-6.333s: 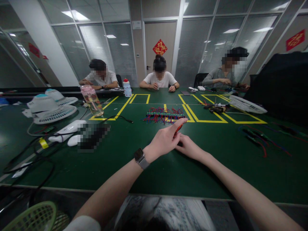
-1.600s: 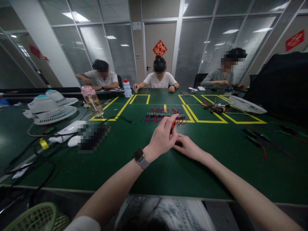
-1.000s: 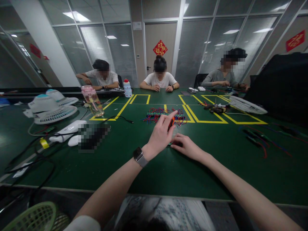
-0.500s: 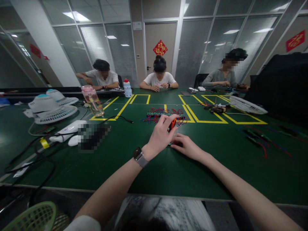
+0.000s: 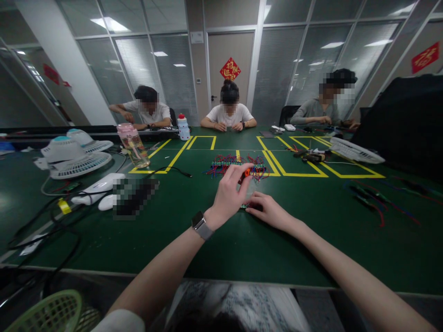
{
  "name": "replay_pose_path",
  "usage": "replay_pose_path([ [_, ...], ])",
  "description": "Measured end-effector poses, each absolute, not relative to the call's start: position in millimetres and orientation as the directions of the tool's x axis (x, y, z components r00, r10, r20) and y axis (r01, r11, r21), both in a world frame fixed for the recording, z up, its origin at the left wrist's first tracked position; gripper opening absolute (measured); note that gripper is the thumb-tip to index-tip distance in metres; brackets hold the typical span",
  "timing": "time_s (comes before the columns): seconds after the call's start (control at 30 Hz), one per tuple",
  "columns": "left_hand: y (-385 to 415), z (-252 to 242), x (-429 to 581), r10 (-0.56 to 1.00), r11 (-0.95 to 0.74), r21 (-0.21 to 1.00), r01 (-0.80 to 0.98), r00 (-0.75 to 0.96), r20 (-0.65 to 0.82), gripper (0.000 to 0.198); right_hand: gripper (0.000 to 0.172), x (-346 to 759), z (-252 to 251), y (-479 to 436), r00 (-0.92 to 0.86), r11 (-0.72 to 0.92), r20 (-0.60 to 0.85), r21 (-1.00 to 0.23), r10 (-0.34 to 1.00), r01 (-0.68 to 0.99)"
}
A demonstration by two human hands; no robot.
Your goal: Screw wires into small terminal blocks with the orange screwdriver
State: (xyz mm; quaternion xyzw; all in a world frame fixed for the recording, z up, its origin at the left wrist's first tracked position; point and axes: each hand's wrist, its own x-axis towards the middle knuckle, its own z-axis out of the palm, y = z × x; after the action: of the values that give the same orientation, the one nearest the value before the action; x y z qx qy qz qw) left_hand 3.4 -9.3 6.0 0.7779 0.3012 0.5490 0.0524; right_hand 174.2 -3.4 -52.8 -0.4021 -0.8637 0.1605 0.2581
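Observation:
My left hand (image 5: 231, 186), wearing a watch, is closed on an orange-and-black screwdriver (image 5: 247, 173). The tool stands upright in the fingers, and most of its handle is hidden by them. Just below and to the right, my right hand (image 5: 265, 206) rests on the table with its fingers pinched on a small green circuit board (image 5: 244, 207). Only the board's left end shows. Behind my hands lies a row of circuit boards (image 5: 226, 164) with red and blue wires.
A pink-lidded bottle (image 5: 134, 146), a white fan (image 5: 78, 159) and black cables (image 5: 57, 216) are on the left. More wired boards (image 5: 367, 196) lie at the right, near a white keyboard (image 5: 356, 151). Three people sit across the green table (image 5: 221, 253).
The screwdriver has turned in my left fingers, and less of its orange shows. My left fingers have shifted slightly; my right hand stays in place on the board.

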Motion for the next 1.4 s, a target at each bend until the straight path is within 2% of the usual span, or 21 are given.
replay_pose_path([
  [0.2,-8.3,4.9,2.6,0.543,-0.794,0.440,0.419,0.165,0.823,0.019,0.014,173.8,-50.1,-5.3,-0.539,0.624,0.322,-0.491,0.778,0.608],
  [0.43,-11.1,8.4,1.8,0.583,-0.783,0.487,0.386,0.183,0.792,0.024,0.013,173.6,-50.0,-5.0,-0.548,0.628,0.317,-0.486,0.774,0.607],
  [0.73,-11.8,9.1,3.5,0.570,-0.767,0.470,0.437,0.128,0.812,0.019,0.014,174.0,-50.1,-4.5,-0.544,0.622,0.312,-0.489,0.779,0.611],
  [0.97,-12.4,7.9,2.1,0.576,-0.779,0.484,0.400,0.148,0.804,0.028,0.013,172.8,-47.6,-5.8,-0.543,0.619,0.306,-0.486,0.782,0.617],
  [1.23,-9.8,9.9,3.6,0.604,-0.771,0.528,0.357,0.143,0.784,0.019,0.014,174.1,-49.7,-4.6,-0.543,0.625,0.318,-0.498,0.777,0.602],
  [1.4,-9.7,10.1,2.0,0.606,-0.766,0.529,0.366,0.137,0.783,0.023,0.013,173.6,-48.7,-5.2,-0.542,0.615,0.304,-0.497,0.784,0.611],
])
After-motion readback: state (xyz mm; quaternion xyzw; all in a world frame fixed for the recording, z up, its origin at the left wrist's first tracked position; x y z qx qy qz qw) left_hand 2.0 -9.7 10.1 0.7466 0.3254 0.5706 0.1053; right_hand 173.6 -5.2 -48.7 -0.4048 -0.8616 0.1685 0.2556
